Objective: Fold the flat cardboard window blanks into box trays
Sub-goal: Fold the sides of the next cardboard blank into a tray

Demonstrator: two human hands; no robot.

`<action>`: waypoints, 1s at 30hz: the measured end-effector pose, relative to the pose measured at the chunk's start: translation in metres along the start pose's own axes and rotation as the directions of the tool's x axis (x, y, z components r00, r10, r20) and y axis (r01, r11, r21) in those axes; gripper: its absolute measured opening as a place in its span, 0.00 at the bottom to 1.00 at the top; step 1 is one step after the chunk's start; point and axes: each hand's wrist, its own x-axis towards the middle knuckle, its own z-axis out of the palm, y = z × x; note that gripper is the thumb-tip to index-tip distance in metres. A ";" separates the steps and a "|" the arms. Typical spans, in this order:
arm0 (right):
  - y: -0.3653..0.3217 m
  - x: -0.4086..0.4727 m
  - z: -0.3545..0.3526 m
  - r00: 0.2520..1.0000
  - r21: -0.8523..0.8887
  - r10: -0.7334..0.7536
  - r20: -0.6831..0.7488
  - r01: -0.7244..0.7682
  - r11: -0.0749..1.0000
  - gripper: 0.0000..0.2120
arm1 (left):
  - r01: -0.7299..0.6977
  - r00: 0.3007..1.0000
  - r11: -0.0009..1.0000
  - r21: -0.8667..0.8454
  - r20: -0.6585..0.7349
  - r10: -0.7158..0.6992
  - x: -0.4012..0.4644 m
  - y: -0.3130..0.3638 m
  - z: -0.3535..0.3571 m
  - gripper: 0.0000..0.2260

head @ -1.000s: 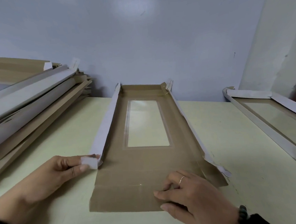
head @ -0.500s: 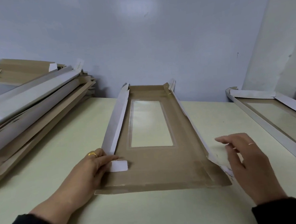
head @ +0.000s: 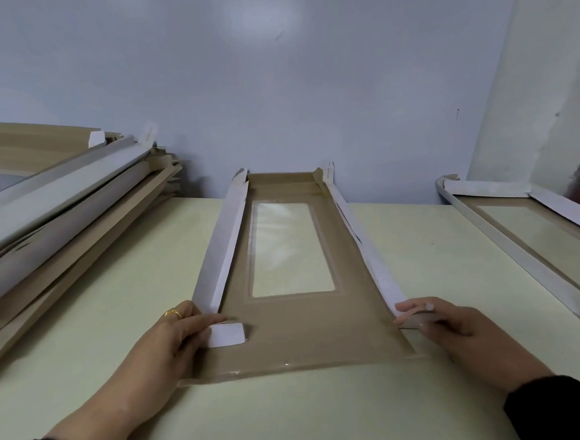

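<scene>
Brown cardboard blank [head: 299, 322] lies on the table [head: 115, 300], left hand [head: 173, 344] pinching its white corner tab [head: 225, 335], right hand [head: 440, 322] gripping the opposite corner; tuck both tabs inward before raising the near flap.

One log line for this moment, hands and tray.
left hand holds white corner tab | right hand grips right side flap | near end flap unfolded

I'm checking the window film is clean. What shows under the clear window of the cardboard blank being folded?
Through the clear window only the pale table shows. The brown cardboard blank around it hides whatever else lies beneath.
</scene>
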 end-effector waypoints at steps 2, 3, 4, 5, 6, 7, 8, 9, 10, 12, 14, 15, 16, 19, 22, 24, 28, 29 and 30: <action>0.002 0.002 0.001 0.999 0.046 -0.002 -0.054 0.005 0.999 0.11 | 0.004 1.000 1.000 -0.003 0.001 -0.004 -0.001 -0.001 0.000 0.17; 0.002 0.003 0.002 0.994 0.074 0.008 -0.112 0.000 0.997 0.11 | 0.004 1.000 1.000 0.000 -0.003 -0.004 -0.001 -0.001 0.001 0.17; 0.001 0.004 0.004 0.984 0.086 0.013 -0.179 0.002 0.996 0.10 | 0.000 1.000 1.000 0.006 -0.007 0.000 -0.001 -0.001 0.001 0.18; 0.001 0.005 0.008 0.971 0.055 0.000 -0.237 0.013 0.998 0.10 | -0.008 1.000 1.000 0.017 -0.011 0.008 -0.001 -0.001 0.002 0.18; 0.000 0.005 0.012 0.960 -0.021 -0.041 -0.279 0.036 0.999 0.11 | -0.019 1.000 0.999 0.031 -0.014 0.019 -0.001 -0.001 0.003 0.18; -0.002 0.006 0.016 0.950 -0.138 -0.106 -0.295 0.067 0.988 0.13 | -0.030 0.999 0.998 0.048 -0.015 0.030 -0.001 -0.001 0.003 0.19; -0.005 0.007 0.021 0.941 -0.280 -0.190 -0.281 0.109 0.954 0.14 | -0.036 0.999 0.997 0.061 -0.016 0.037 -0.001 -0.002 0.003 0.19; -0.008 0.007 0.026 0.931 -0.423 -0.277 -0.240 0.156 0.893 0.15 | -0.035 0.999 0.997 0.070 -0.015 0.036 -0.001 -0.002 0.004 0.19; -0.012 0.007 0.030 0.919 -0.542 -0.349 -0.182 0.203 0.815 0.16 | -0.032 0.999 0.997 0.076 -0.014 0.033 -0.001 -0.003 0.004 0.19; -0.017 0.005 0.035 0.882 -0.699 -0.466 -0.077 0.285 0.656 0.17 | -0.029 0.999 0.997 0.072 -0.034 0.032 -0.001 -0.003 0.004 0.20; -0.021 0.001 0.032 0.853 -0.755 -0.521 -0.018 0.330 0.566 0.20 | -0.017 0.997 0.999 0.051 -0.080 0.021 -0.002 -0.003 0.003 0.21; -0.023 -0.001 0.029 0.851 -0.760 -0.525 0.002 0.343 0.552 0.24 | -0.001 0.996 0.999 0.044 -0.093 0.005 -0.003 -0.003 0.002 0.21; -0.022 -0.003 0.025 0.856 -0.758 -0.516 0.030 0.356 0.546 0.28 | 0.017 0.995 0.999 0.039 -0.098 -0.013 -0.003 -0.003 0.002 0.21; -0.014 -0.005 0.016 0.911 -0.691 -0.380 0.161 0.379 0.616 0.41 | 0.037 0.996 0.997 0.064 -0.083 -0.031 -0.005 -0.003 0.000 0.14; -0.010 -0.006 0.015 0.942 -0.561 -0.218 0.256 0.329 0.759 0.37 | 0.032 0.995 0.999 0.019 -0.093 -0.030 -0.005 0.002 -0.003 0.13; -0.012 -0.007 0.019 0.950 -0.557 -0.241 0.201 0.313 0.769 0.30 | 0.050 0.994 0.998 -0.038 -0.097 -0.054 -0.006 0.002 -0.006 0.15; -0.014 -0.006 0.026 0.928 -0.565 -0.364 0.081 0.343 0.751 0.22 | 0.049 0.997 0.992 -0.118 -0.051 -0.055 -0.009 -0.006 -0.012 0.32; -0.014 -0.005 0.028 0.936 -0.543 -0.349 0.046 0.317 0.778 0.19 | 0.041 0.998 0.992 -0.123 -0.035 -0.046 -0.010 -0.008 -0.013 0.37; -0.015 -0.004 0.029 0.947 -0.513 -0.321 0.010 0.280 0.811 0.17 | 0.034 0.999 0.991 -0.130 -0.016 -0.036 -0.010 -0.010 -0.014 0.39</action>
